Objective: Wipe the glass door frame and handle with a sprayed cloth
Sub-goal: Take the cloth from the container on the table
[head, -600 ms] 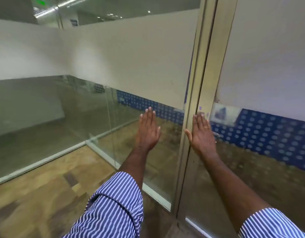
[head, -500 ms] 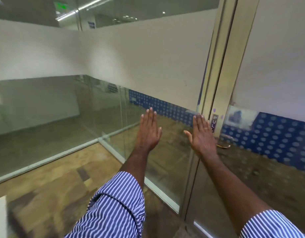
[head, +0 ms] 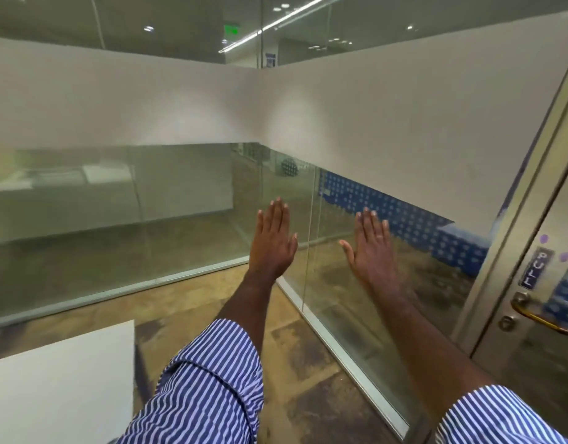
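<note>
The door frame runs tall and leaning at the far right, with the brass handle low beside it under a sign reading "PULL". Both lie right of the hands; the right hand is nearer than the left hand. Both hands are flat, fingers straight, holding nothing; no cloth shows.

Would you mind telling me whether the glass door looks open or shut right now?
It looks shut: the glass door sits in line with its metal frame, no gap showing, and its lever handle lies level and untouched.
</note>
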